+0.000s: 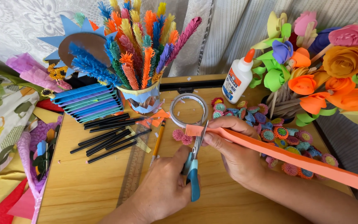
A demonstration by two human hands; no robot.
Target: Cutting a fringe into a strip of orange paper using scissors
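Both hands work low over the wooden tabletop point(88, 186). Left hand point(164, 193) is curled around the blue-handled scissors point(194, 164), blades parted at the end of the long orange paper strip point(295, 159). Right hand point(237, 153) pinches that strip just behind the blades; the rest trails off to the right. Only the strip's tip appears to be cut so far, with nearly all its length left. Beyond the scissors lie many finished fringed paper rolls point(270, 124), a tape ring point(188, 110) and a glue bottle point(238, 79). Left of the scissors lie a pencil point(158, 143), a clear ruler point(134, 166) and black sticks point(108, 139).
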